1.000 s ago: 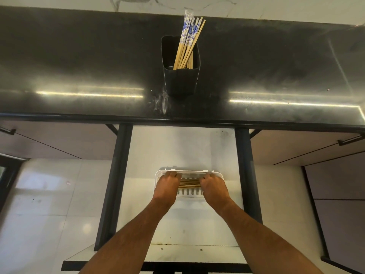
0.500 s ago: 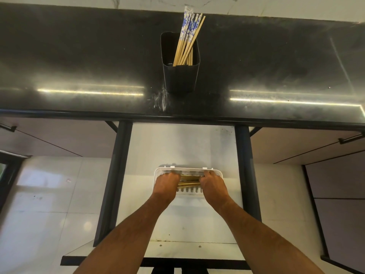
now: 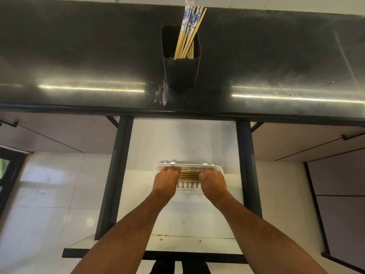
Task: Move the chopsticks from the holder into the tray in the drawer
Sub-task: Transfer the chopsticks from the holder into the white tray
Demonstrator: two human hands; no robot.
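A dark, glossy worktop fills the upper part of the view, streaked with reflected light. At its middle a black holder is stood upright, with a bundle of chopsticks leaned to its right side, their blue-and-white patterned tops raised above the rim. Below the worktop's edge an open white drawer is seen between two dark side rails. A white slotted tray is laid in the drawer, and several wooden chopsticks are laid crosswise in it. The left hand is curled down over the left ends of these sticks, and the right hand over the right ends; whether the sticks are actually gripped cannot be told, as the fingertips are hidden.
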